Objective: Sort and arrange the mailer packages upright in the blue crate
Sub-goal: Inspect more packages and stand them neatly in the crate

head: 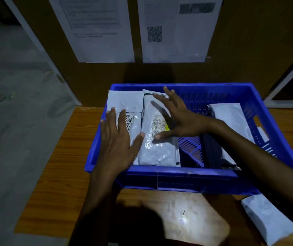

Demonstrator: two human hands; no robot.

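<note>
Left hand and right hand, fingers spread straight, half cover blurred labels on 2 mailers in the blue crate. Another mailer is cut off.

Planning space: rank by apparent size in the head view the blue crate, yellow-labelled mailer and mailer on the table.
1. blue crate, largest.
2. yellow-labelled mailer and mailer on the table: unranked, since the latter is nearer and cropped.
</note>
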